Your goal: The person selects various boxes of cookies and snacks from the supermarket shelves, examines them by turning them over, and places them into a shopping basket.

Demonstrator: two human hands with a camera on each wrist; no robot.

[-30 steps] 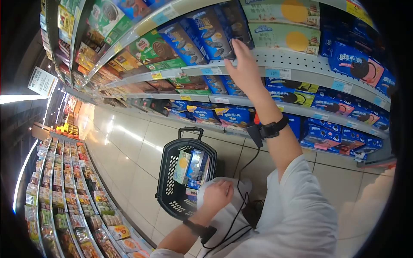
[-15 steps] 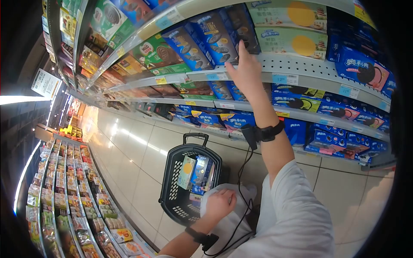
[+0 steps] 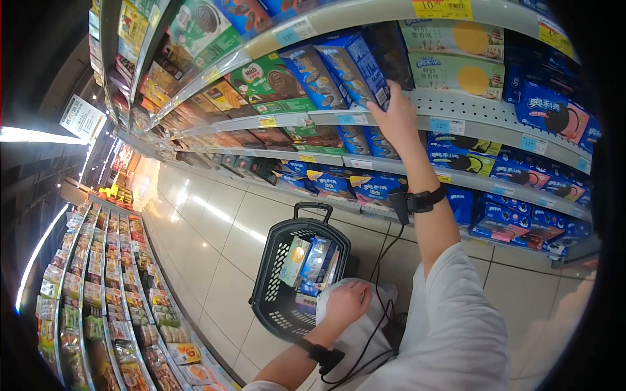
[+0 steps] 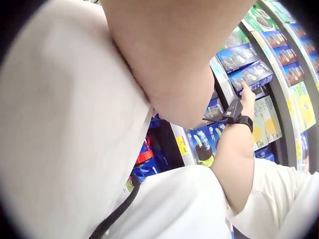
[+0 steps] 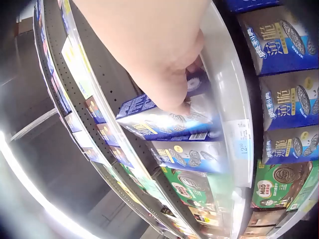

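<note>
Your right hand (image 3: 398, 120) grips a tall blue and silver cardboard biscuit box (image 3: 352, 68), the thumb on its front face near the lower end and the fingers around its right side. The box is at the front of a grey perforated metal shelf (image 3: 450, 101), leaning and turned so that its right side shows. Just left of the box you have a matching blue cardboard biscuit box (image 3: 312, 73), and beyond that a green cardboard Milo box (image 3: 264, 81). To the right of the box and set back is a dark upright carton (image 3: 389, 55); farther right, two light green cardboard boxes with yellow circles (image 3: 456, 75) are stacked. A blue and white paper price tag (image 3: 352, 119) sits just below the box on the shelf edge. Well below the box, on the floor, stands your black plastic shopping basket (image 3: 272, 292) with several boxes in it. Your left hand (image 3: 347, 303), also well below the box, rests loosely curled on your pale-trousered knee beside the basket.
</note>
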